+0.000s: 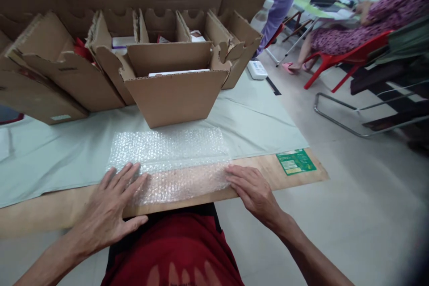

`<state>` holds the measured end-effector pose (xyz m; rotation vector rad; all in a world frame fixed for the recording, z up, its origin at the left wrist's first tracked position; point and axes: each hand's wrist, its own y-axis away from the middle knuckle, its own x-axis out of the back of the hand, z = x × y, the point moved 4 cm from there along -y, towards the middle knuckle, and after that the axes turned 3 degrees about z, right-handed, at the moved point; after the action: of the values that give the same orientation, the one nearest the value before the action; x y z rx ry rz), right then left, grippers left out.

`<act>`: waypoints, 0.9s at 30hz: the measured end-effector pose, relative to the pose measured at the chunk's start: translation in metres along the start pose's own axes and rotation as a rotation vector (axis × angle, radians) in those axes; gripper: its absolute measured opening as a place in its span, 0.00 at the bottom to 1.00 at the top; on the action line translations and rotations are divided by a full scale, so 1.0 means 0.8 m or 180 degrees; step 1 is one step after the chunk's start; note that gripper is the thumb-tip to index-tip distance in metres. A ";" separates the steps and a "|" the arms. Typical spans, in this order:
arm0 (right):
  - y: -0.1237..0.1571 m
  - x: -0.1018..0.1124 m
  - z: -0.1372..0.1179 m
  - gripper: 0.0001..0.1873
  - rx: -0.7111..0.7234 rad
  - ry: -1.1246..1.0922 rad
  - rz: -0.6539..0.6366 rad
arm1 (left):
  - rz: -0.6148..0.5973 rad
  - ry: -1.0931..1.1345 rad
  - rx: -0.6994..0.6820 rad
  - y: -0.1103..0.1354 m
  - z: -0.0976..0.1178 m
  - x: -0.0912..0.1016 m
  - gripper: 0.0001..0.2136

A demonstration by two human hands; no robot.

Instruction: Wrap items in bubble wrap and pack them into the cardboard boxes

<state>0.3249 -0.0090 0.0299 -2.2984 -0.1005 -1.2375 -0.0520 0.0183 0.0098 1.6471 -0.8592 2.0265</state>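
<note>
A clear sheet of bubble wrap (170, 156) lies flat across the front of the table, partly on the pale green cloth and partly on bare wood. My left hand (112, 203) rests with its fingers spread on the sheet's left end, the thumb at the table edge. At the other end, the fingertips of my right hand (253, 190) touch the right edge of the wrap, fingers stretched out. Just behind the sheet stands an open cardboard box (177, 98) with something white inside.
Several cardboard bins (67, 71) with small goods line the back of the table (295, 174). A white device (257, 70) sits at the right edge, and a green label (296, 161) at the near right corner. Beyond, people sit near a red chair (348, 60) and a metal-framed chair (355, 120).
</note>
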 end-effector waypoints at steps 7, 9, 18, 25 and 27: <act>-0.016 0.035 0.020 0.08 -0.1324 -0.0979 0.0792 | 0.0562 0.1052 0.1200 0.020 -0.038 0.034 0.12; -0.018 0.035 0.023 0.15 -0.1333 -0.1115 0.0633 | 0.0612 0.1347 0.2041 0.021 -0.052 0.036 0.11; -0.031 -0.001 0.049 0.19 -0.1567 -0.0549 0.0437 | 0.0206 0.1108 0.2723 -0.021 -0.065 0.031 0.15; -0.047 -0.014 0.070 0.23 -0.1083 0.0812 0.0137 | 0.0093 0.0283 0.2370 -0.016 -0.077 0.023 0.23; -0.053 -0.015 0.072 0.25 -0.1009 0.0858 0.0044 | 0.0016 0.0209 0.2395 -0.013 -0.083 0.020 0.24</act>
<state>0.3491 0.0571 0.0121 -2.3561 0.2220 -1.6411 -0.0972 0.0696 0.0194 1.8980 -0.0462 2.5694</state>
